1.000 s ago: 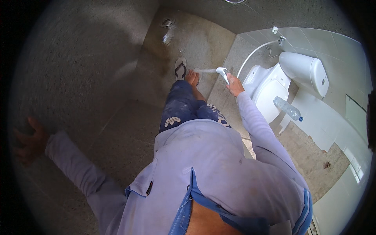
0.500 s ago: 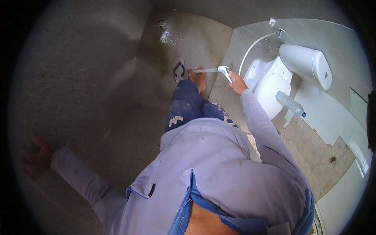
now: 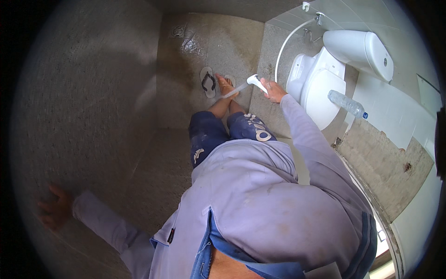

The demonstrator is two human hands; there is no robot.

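Observation:
My right hand (image 3: 274,91) grips a white bidet sprayer (image 3: 255,80), whose jet of water sprays down and leftward over my bare feet (image 3: 225,87) and ankles, which are crossed. A pale flip-flop (image 3: 208,83) with dark straps lies left of my feet, and another is partly hidden under them. My left hand (image 3: 56,209) rests with spread fingers on the speckled grey wall (image 3: 83,93) at the lower left, holding nothing.
At the right stands a white toilet (image 3: 323,100) with a cistern (image 3: 353,49); a clear plastic bottle (image 3: 346,103) with a blue cap lies on the lid. A white hose (image 3: 283,51) runs from a wall tap (image 3: 318,19). A floor drain (image 3: 178,31) shows at the upper middle.
The water jet now points more down-left, onto my ankles. My feet and legs have shifted and crossed. My left hand appears lower and further right; the sprayer sits slightly left and higher.

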